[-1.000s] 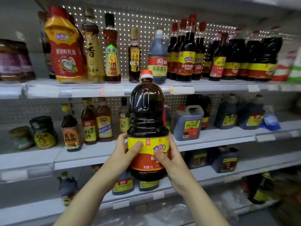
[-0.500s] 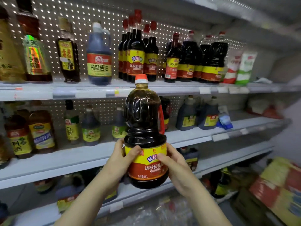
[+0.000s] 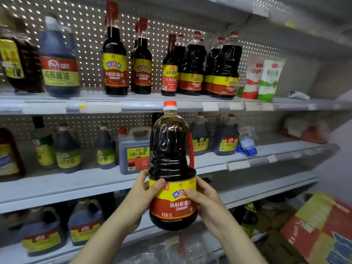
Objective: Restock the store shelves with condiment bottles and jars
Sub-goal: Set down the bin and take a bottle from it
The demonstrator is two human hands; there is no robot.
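I hold a large dark soy sauce bottle (image 3: 171, 159) upright in front of the shelves; it has a red cap, a red side handle and a yellow-and-red label. My left hand (image 3: 142, 195) grips its lower left side, thumb on the label. My right hand (image 3: 204, 199) grips the lower right side, thumb across the label front. Matching large bottles (image 3: 224, 67) stand on the upper shelf (image 3: 152, 106) to the right, with slim soy bottles (image 3: 115, 61) left of them.
The middle shelf (image 3: 95, 180) carries dark jugs and a square grey jug (image 3: 134, 151). More jugs (image 3: 84, 225) sit on the lower shelf. White packets (image 3: 268, 79) stand at the upper shelf's right end. A yellow-and-red carton (image 3: 322, 225) lies at bottom right.
The view has swung right along the shelves, so the goods slide left in frame. The bottle stays in both hands, held slightly lower against the shelves.
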